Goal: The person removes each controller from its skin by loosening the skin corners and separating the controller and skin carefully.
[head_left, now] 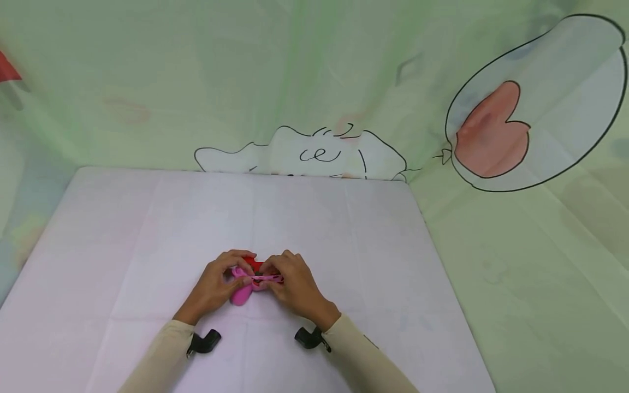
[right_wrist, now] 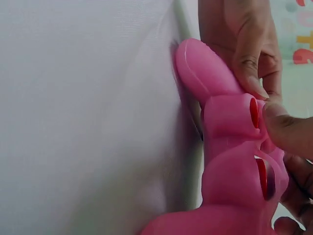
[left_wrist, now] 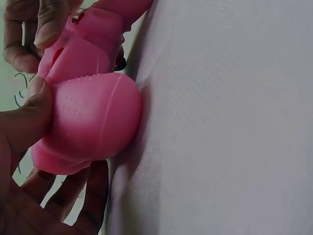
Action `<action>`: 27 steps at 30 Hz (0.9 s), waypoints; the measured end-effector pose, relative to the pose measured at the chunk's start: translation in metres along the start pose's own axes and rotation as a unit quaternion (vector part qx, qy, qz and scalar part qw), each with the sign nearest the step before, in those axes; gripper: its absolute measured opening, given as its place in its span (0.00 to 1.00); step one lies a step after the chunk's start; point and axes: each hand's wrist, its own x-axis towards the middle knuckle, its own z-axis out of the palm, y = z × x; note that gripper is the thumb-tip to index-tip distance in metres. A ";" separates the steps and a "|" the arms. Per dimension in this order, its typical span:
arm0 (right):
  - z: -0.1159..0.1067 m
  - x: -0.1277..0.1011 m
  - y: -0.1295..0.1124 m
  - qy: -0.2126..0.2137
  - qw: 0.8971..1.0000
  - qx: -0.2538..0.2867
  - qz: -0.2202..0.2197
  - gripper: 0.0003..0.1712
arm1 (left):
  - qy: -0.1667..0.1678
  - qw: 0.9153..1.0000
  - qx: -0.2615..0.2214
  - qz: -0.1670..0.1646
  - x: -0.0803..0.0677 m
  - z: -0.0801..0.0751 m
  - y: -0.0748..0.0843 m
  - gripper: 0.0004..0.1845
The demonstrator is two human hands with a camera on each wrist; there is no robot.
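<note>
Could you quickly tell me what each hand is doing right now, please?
Left hand: fingers curled round the pink rubbery cover on a red object.
Right hand: fingers pinching the same pink rubbery cover.

A pale pink-white cloth [head_left: 314, 218] covers a table that fills the centre and lower half of the head view; faint fold creases cross it. Behind and around it hangs a light green printed fabric backdrop [head_left: 304, 71]. At twelve o'clock, just past the table's far edge, the backdrop shows a white cartoon animal outlined in black [head_left: 314, 155]. At two o'clock is a large outlined balloon with a red heart inside [head_left: 535, 103]. At ten o'clock, at the frame's left edge, a small red shape [head_left: 7, 68] shows.
</note>
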 end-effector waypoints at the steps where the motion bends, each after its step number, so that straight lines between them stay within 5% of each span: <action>1: 0.001 0.000 0.001 0.004 1.000 0.003 0.001 0.11 | 0.000 1.000 0.002 0.001 0.000 0.000 0.000 0.08; 12: 0.006 -0.001 0.009 0.040 0.998 0.032 -0.038 0.06 | 0.001 1.000 0.002 0.018 0.001 -0.002 -0.002 0.05; 19: 0.003 -0.002 0.008 0.049 0.998 -0.025 -0.042 0.06 | 0.002 1.000 0.000 0.024 0.000 -0.002 -0.002 0.08; 23: 0.002 -0.005 0.008 0.055 0.997 -0.045 -0.044 0.07 | 0.008 1.000 0.005 0.006 -0.001 -0.001 -0.002 0.10; 27: 0.000 -0.012 0.013 0.053 0.998 -0.004 -0.022 0.11 | 0.027 0.999 -0.003 -0.033 -0.004 0.001 0.000 0.20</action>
